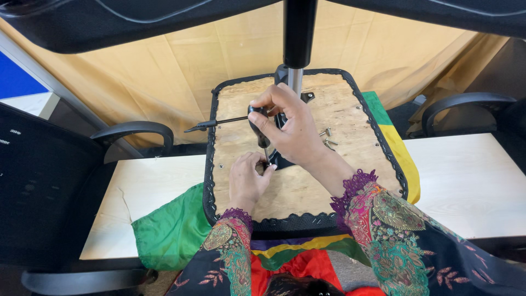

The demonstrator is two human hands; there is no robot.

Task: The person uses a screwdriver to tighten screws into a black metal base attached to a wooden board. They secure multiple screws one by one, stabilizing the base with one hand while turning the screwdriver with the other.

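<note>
Screwdriver (pixel 258 127), black-handled, stands nearly upright at the centre of the upturned chair seat (pixel 307 181), gripped in the clenched right hand (pixel 290 129), its tip down beside the metal bracket (pixel 280 159). At 7 o'clock from it, the left hand (pixel 246 178) pinches something small at the tip, too small to tell what. Loose screws (pixel 327 137) lie at 3 o'clock on the plywood, a lever (pixel 216 124) sticks out at 9 o'clock, and the seat rests on a green cloth (pixel 172 230) on the counter (pixel 471 181).
</note>
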